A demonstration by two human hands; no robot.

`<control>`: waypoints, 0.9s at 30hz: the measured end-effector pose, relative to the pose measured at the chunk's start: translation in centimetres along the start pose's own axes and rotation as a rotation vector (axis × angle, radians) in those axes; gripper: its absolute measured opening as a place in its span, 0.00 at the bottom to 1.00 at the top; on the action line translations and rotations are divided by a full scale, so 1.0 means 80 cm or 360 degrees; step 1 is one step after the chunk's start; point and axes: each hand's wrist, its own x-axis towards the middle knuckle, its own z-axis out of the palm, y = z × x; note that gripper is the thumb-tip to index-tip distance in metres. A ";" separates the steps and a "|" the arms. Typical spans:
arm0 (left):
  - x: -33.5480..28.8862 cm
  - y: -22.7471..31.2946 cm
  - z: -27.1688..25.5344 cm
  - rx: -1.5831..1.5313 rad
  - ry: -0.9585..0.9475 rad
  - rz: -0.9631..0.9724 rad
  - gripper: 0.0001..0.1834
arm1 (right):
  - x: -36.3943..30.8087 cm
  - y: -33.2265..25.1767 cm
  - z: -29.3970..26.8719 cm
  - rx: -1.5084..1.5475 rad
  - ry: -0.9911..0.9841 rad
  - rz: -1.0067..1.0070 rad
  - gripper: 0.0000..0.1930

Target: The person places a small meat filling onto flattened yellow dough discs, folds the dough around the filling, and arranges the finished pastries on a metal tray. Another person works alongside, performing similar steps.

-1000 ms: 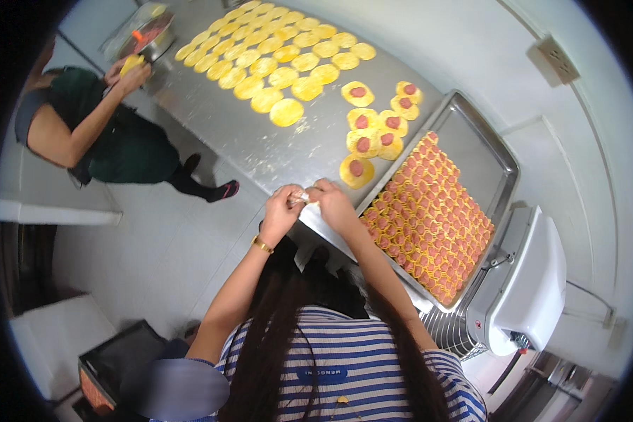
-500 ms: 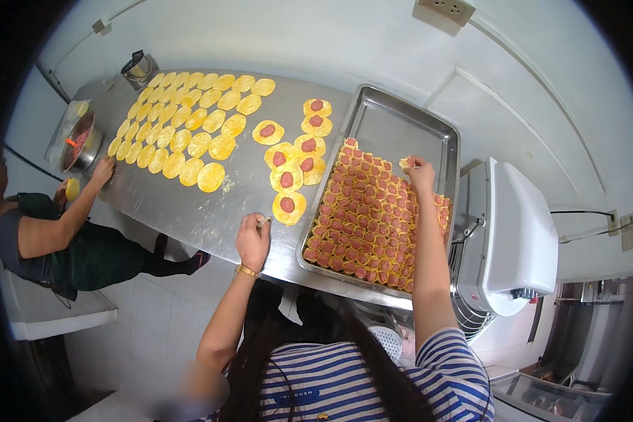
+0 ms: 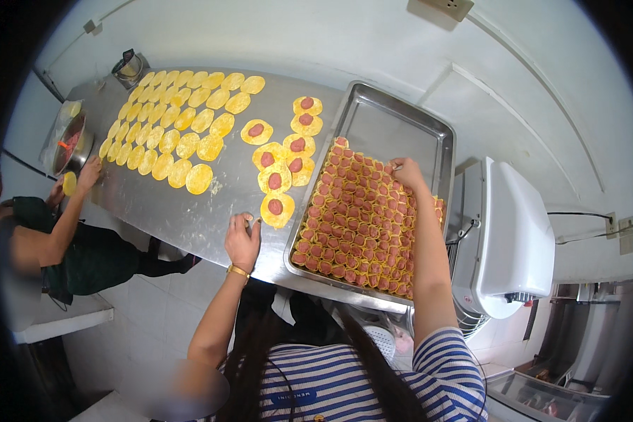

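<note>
My right hand [image 3: 406,174] reaches over the metal tray [image 3: 429,119], its thumb and fingers pinched at the far edge of the packed rows of open-topped dumplings [image 3: 355,218]. The dumpling in its fingertips is mostly hidden. Beside the table's front edge, my left hand [image 3: 242,240] hovers with thumb and bent fingers apart, nothing visible in it. Just beyond it lies a round yellow wrapper [image 3: 269,219] with a lump of pink meat filling [image 3: 276,207]. Several more filled wrappers [image 3: 274,181] run up the table beside the tray, some overlapping.
Rows of bare yellow wrappers [image 3: 188,145] cover the table's [image 3: 183,225] left part. At far left a co-worker's hand [image 3: 89,174] rests near a metal bowl of filling [image 3: 83,151]; the other holds a wrapper [image 3: 69,184]. A white machine [image 3: 513,239] stands right of the tray.
My right hand has moved left and slightly down to the edge of the dumpling rows with the dumpling it held. My left hand stays near the table edge. The whole view has shifted slightly.
</note>
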 end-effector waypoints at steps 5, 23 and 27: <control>0.004 0.001 0.005 -0.0014 0.0025 0.0048 0.13 | -0.004 0.002 -0.004 -0.0011 -0.0021 -0.0108 0.16; 0.007 0.004 0.010 -0.0113 0.0072 0.0277 0.10 | 0.000 0.015 0.003 0.0261 -0.0066 -0.0151 0.19; 0.002 0.006 0.008 -0.0017 -0.0040 0.0208 0.10 | 0.008 0.019 0.007 0.0306 -0.0086 -0.0123 0.18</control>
